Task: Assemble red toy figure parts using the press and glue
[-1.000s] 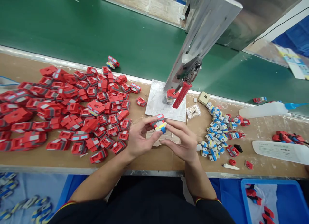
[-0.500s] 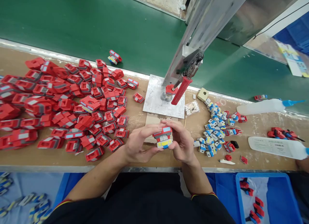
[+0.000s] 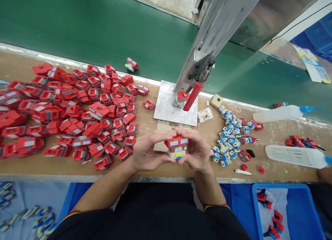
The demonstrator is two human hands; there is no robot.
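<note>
Between both hands, over the front of the bench, is a toy robot torso (image 3: pixel 177 148) with a red chest, pale blue windows and a grey-and-yellow waist. My left hand (image 3: pixel 151 150) closes on its left side, fingers on top and thumb below. My right hand (image 3: pixel 195 149) grips the opposite side the same way. Just beyond stands a toggle press (image 3: pixel 199 72) with a red handle and a metal base plate (image 3: pixel 162 105); a red part (image 3: pixel 182 95) sits under its plunger.
Red torso parts (image 3: pixel 75 112) are heaped on the left. Small white, blue and yellow parts (image 3: pixel 229 136) lie right, near white squeeze bottles (image 3: pixel 293 156). A green conveyor belt (image 3: pixel 90 29) runs behind, carrying a similar assembled torso (image 3: pixel 131 64). A blue bin (image 3: pixel 298 212) stands below right.
The torso has turned so its windowed front faces me more squarely, and both hands have shifted slightly right. On the belt, the assembled torso appears farther right.
</note>
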